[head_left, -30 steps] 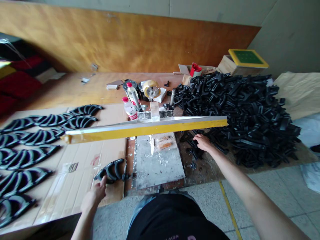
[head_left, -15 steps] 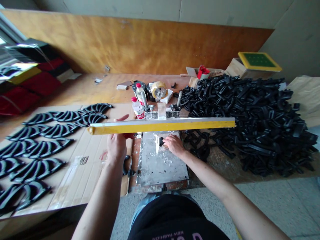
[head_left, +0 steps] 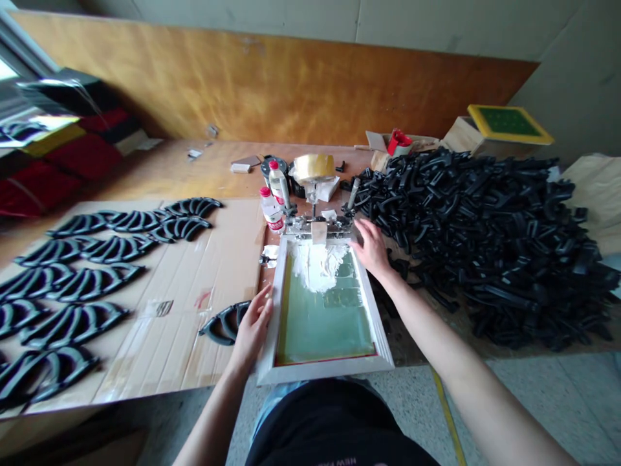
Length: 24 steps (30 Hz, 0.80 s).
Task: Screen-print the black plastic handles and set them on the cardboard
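Observation:
A screen-printing frame (head_left: 383, 343) lies lowered in front of me, its pale rim around a greenish mesh. Thick white ink (head_left: 317, 266) is smeared over the far part of the mesh. My left hand (head_left: 255, 320) is at the frame's left side, fingers stretched out and holding nothing. Beside that hand, a few black curved parts (head_left: 223, 327) lie on the cardboard, partly hidden by it. At the far right corner of the frame is my right hand (head_left: 372, 249), open with its fingers apart. A metal hinge clamp (head_left: 334, 226) stands at the frame's far end.
Rows of black curved parts (head_left: 94, 281) cover the cardboard (head_left: 184, 285) on the left. A large heap of black parts (head_left: 466, 226) fills the right. Behind the clamp stand red-capped bottles (head_left: 274, 217) and a tape roll (head_left: 314, 167). A wooden board (head_left: 242, 84) closes off the back.
The frame has swung down from edge-on to lying flat. My right hand has left the small black piece on the plate and moved up and right. My left hand has come down along the frame's side.

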{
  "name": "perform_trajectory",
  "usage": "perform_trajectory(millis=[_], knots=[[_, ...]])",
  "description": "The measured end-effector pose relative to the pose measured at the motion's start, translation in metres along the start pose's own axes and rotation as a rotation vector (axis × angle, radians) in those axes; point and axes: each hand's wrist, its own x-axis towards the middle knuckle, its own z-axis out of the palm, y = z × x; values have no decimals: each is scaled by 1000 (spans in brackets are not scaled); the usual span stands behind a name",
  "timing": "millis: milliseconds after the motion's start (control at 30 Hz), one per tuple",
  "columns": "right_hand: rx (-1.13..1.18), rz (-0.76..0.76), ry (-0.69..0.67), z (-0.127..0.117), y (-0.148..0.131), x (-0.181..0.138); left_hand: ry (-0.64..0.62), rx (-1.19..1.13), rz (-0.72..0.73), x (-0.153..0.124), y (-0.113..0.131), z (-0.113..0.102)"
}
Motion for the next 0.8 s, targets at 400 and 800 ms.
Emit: perform_trajectory(millis=[400, 800], knots=[[-99, -477, -535, 30, -58, -10, 72, 101, 10, 19, -44, 7], [41, -607, -430, 28, -51, -41, 12, 72, -19, 17, -42, 5]])
